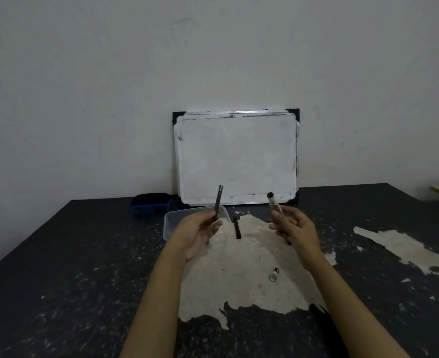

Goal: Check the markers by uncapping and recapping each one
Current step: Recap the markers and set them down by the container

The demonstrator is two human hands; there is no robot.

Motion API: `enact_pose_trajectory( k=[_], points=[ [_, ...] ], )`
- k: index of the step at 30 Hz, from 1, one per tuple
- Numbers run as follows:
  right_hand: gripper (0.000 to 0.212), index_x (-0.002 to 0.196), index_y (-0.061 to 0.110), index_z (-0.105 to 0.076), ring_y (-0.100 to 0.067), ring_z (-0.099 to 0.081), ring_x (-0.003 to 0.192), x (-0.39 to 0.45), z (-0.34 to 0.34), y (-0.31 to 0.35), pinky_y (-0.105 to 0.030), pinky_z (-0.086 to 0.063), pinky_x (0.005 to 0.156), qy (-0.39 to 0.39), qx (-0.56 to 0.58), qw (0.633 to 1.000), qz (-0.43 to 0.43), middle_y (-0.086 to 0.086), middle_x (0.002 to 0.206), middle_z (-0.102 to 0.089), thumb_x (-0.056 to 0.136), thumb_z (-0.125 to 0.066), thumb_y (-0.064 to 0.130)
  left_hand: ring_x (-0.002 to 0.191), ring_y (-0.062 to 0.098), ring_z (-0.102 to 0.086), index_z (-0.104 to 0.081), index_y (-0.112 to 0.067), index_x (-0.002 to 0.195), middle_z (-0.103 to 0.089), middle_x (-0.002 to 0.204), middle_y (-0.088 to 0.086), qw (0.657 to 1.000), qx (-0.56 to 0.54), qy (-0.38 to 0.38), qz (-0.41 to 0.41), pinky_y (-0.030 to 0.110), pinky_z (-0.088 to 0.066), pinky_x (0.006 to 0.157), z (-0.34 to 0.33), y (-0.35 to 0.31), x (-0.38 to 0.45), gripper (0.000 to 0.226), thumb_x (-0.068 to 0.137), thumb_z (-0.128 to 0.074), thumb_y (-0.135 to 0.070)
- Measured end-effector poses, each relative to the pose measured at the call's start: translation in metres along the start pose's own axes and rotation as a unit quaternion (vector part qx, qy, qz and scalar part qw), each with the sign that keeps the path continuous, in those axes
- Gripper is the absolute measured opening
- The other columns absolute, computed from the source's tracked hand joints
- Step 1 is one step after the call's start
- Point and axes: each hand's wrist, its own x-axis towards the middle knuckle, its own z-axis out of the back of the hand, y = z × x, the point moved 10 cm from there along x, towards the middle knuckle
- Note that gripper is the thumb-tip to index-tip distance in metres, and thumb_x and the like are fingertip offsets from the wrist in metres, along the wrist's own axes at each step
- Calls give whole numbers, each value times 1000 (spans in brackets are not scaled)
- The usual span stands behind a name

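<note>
My left hand (200, 232) holds a thin dark marker (218, 201) upright, its tip pointing up and away. In my right hand (294, 227) is a second marker (274, 202) with a white barrel and a dark upper end, tilted to the left. Both hands hover above the table, about a hand's width apart. Between them a third black marker (236, 227) lies on the table. A small dark and silver cap-like piece (274, 273) rests on the table below my right hand. Whether the held markers are capped is unclear.
A clear plastic container (172, 219) sits behind my left hand. A small whiteboard (237, 158) leans on the wall at the back, with a dark blue eraser (151, 202) to its left. The black table (58, 280) has large worn pale patches.
</note>
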Motion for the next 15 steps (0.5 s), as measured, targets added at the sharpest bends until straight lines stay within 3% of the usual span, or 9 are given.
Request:
enact_pose_trajectory(
  k=[2,5,8,12,15],
  points=[
    [32,121,8,-66,-16,-76,74,-2,-3,1,-20,-57,63,5,-7,1000,3,-12,90,-78,91,-71,17,72,14,-63,-65,-1,110,-67,97,12,983,166,-79,-18,18,-50,52,22,-15,-1,21,94,-56,-12],
    [26,117,13,-67,-16,-76,74,-5,-9,2,-22,-58,65,13,-9,1000,2,-9,90,-78,92,-70,18,64,13,-58,-67,-5,103,-65,83,6,933,324,-153,-23,17,-44,44,42,-34,4,15,93,-58,-12],
    [22,113,16,-68,-15,-76,72,-7,-12,4,-24,-58,66,15,-6,1000,2,-6,86,-79,92,-70,18,66,18,-59,-66,-2,94,-63,73,8,868,451,-206,6,24,-46,58,56,-42,14,16,84,-65,-15],
    [23,115,17,-67,-14,-76,72,-7,-10,6,-24,-58,65,14,-16,1000,8,-6,89,-79,92,-69,20,90,25,-63,-62,-3,107,-65,104,12,777,588,-216,59,32,-49,71,60,-41,20,38,73,-69,-20],
    [25,117,15,-67,-14,-76,72,-7,-9,5,-23,-58,64,15,-19,1000,8,-7,90,-79,92,-69,21,96,25,-62,-61,-5,114,-61,117,12,739,630,-220,87,32,-49,70,56,-39,22,45,72,-69,-21]
  ],
)
